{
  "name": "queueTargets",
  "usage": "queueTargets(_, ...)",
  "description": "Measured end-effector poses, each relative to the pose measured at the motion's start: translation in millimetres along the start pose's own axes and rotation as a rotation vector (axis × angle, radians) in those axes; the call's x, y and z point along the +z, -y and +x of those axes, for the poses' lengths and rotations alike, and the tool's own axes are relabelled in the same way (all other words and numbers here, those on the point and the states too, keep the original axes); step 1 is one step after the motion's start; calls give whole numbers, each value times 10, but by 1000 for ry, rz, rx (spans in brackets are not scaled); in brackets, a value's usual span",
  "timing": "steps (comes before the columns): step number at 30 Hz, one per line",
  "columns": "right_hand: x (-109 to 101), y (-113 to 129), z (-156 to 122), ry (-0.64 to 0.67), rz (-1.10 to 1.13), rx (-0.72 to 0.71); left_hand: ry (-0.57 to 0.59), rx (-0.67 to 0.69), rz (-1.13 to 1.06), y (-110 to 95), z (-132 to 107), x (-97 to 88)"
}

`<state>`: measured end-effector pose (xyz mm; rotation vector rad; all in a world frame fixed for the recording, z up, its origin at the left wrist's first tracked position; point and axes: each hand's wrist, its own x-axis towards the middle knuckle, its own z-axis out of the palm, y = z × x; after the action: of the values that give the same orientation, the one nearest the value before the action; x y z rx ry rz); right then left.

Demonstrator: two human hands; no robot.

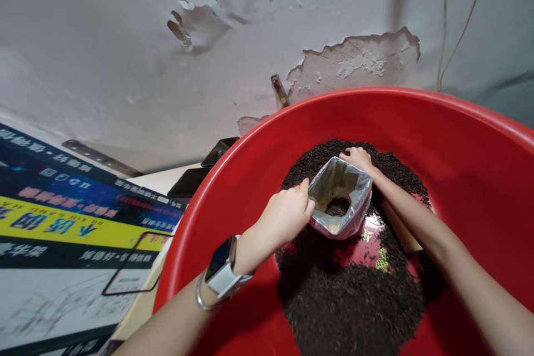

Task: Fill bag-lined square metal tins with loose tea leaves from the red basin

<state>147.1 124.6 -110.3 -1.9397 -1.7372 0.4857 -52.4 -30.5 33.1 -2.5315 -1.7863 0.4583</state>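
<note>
1. Head view: the left hand (291,208) was clamped on the bag (354,211) by its rim, likely keeping it open.
2. Just right of that hand, dark shreds (337,207) lay inside the bag.
3. Beyond, the right hand (359,159) was at the far edge; whether it gripped could not be told.
4. Past that hand, the red tub (392,119) probably kept loose shreds in.

Plastic bag (354,212) in red tub (236,208)
</note>
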Motion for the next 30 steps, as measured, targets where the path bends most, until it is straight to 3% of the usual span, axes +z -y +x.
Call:
queueTargets(3,-114,105,41,-35,170,-33,-1,12,-32,4,-6,-13)
queueTargets(7,-376,500,-36,-49,491,-174,3,15,-38,-7,-11,-27)
queueTargets(10,-627,844,-241,102,982,-357,2,13,-29,-10,-8,-22)
queueTargets(12,-783,1010,-412,241,1112,-494,-5,13,-24,-3,-7,-10)
queueTargets(15,-950,1122,-617,461,933,-723,-14,19,-18,14,-6,12)
queueTargets(18,-1028,1114,-697,635,715,-849,-17,43,-29,25,-3,25)
queueTargets(25,-1058,1029,-688,868,722,-953,-21,83,-62,40,5,25)
queueTargets(30,-998,1036,-699,921,727,-967,-11,62,-67,52,9,33)
